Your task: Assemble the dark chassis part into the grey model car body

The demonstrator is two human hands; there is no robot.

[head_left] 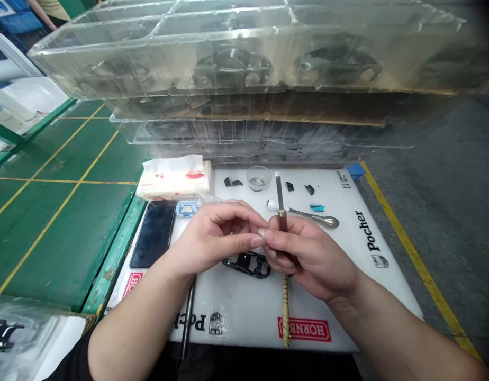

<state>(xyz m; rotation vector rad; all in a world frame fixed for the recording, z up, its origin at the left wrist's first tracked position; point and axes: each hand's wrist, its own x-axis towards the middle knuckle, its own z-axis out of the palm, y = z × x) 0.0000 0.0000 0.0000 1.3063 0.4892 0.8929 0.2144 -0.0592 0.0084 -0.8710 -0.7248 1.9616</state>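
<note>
My right hand [308, 248] is closed around a slim tool [280, 196] with a brown handle and a flat metal blade pointing up and away. Its thumb and fingertips meet those of my left hand [224, 230], which is pinched closed; anything between them is too small to make out. Below the hands a glossy black frame-like part [250, 265] lies on the white foam mat [252, 312]. From under my right hand a yellow-and-black striped rod [285, 312] runs toward the front edge; whether it belongs to the tool I cannot tell.
Stacked clear plastic trays [244, 63] holding model cars rise behind the mat. Around it lie a tissue pack [175, 180], a phone [153, 233], a clear cup [259, 179], a metal knife-like tool [319, 218], a blue piece [317, 207] and small black parts [233, 182].
</note>
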